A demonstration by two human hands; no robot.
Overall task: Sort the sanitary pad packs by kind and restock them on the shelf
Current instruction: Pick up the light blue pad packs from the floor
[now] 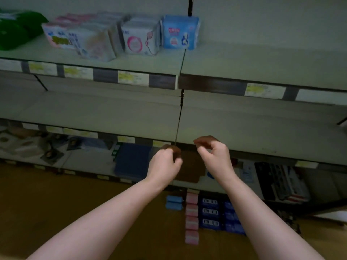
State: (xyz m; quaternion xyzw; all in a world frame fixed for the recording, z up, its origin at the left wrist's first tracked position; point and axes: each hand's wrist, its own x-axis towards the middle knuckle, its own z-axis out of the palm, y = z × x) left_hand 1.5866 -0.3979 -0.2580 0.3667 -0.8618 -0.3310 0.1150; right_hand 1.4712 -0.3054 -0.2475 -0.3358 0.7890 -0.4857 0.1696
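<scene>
Both my hands are raised in front of the middle shelf's front edge point(244, 147) and hold nothing. My left hand point(165, 163) is curled into a fist. The fingers of my right hand point(214, 156) are loosely bent, with a gap to the thumb. On the top shelf point(244, 62) stand pink-and-white pad packs point(62, 39), a white pack with a pink circle point(139, 41) and a light blue pack point(180, 32). On the floor below my arms lie two light blue packs point(174, 202), a row of pink packs point(191, 218) and dark blue packs point(210, 211).
Green packs point(16, 29) sit at the top shelf's far left. The bottom shelf carries a dark blue flat item point(131, 162), a brown board point(191, 166) and boxed goods point(281, 181) at the right. Price labels point(133, 77) line the shelf edges. The floor point(56, 203) is wooden.
</scene>
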